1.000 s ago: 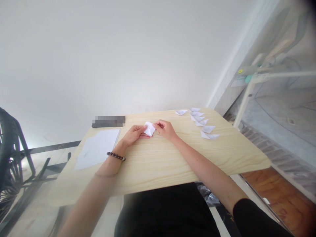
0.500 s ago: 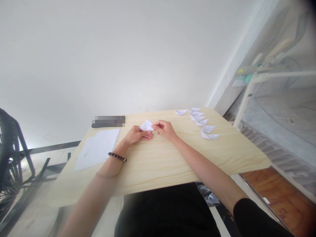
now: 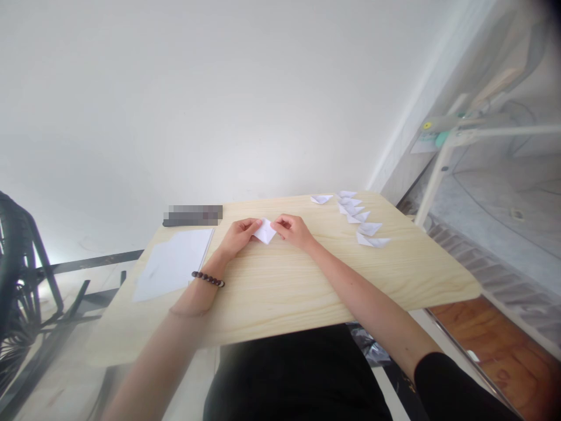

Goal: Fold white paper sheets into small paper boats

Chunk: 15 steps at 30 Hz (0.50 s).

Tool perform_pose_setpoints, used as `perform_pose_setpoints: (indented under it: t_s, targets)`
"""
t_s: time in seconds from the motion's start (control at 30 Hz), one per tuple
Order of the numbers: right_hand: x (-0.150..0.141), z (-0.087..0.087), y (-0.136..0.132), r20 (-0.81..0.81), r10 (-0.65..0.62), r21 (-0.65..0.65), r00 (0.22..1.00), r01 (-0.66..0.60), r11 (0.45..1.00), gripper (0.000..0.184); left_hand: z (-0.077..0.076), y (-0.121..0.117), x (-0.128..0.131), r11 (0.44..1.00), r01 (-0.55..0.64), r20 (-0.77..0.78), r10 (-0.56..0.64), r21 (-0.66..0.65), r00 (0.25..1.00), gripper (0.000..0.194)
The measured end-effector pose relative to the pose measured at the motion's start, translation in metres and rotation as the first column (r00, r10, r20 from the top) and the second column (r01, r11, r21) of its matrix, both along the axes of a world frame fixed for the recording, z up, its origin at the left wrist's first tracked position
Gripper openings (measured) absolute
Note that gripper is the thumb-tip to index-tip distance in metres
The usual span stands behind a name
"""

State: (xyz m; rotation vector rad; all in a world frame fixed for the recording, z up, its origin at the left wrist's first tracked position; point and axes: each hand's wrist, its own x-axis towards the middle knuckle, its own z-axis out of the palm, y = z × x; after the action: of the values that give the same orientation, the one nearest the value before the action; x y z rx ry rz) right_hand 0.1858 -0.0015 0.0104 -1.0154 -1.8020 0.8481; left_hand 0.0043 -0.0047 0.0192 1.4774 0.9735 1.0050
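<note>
we have the small folded paper [image 3: 265,231] over the table [image 3: 280,292], pinched at one side by our left hand [image 3: 241,235] and at the other by our right hand [image 3: 293,230], with paper boats [image 3: 359,217] beyond on the right.

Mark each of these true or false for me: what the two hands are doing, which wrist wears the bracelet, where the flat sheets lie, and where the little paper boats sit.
1. The left hand and the right hand both hold a small folded paper. True.
2. The beaded bracelet is on the right wrist. False: it is on the left.
3. The flat white sheets lie on the table, to the left of both hands. True.
4. The little paper boats sit on top of those sheets. False: they sit on the table, to the right of the hands.
</note>
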Motion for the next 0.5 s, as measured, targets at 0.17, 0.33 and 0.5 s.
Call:
perform_pose_setpoints:
  t_s: [0.17, 0.33, 0.5]
  targets:
    - [-0.0009, 0.0009, -0.0026, 0.112, 0.036, 0.031, 0.993, -0.040, 0.999, 0.025, -0.0017, 0.0019, -0.0045, 0.992, -0.075, -0.134, 0.088, 0.102, 0.987, 0.035]
    - [-0.0015, 0.0027, -0.0048, 0.164, 0.073, 0.057, 0.984, -0.083, 0.995, 0.025, -0.0025, 0.0031, -0.0073, 0.992, -0.062, -0.175, 0.081, 0.107, 0.981, 0.035]
    - [-0.0017, 0.0020, -0.0033, 0.183, 0.034, 0.080, 0.983, -0.049, 0.996, 0.026, -0.0040, 0.0037, -0.0080, 0.992, -0.077, -0.180, 0.094, 0.099, 0.979, 0.036]
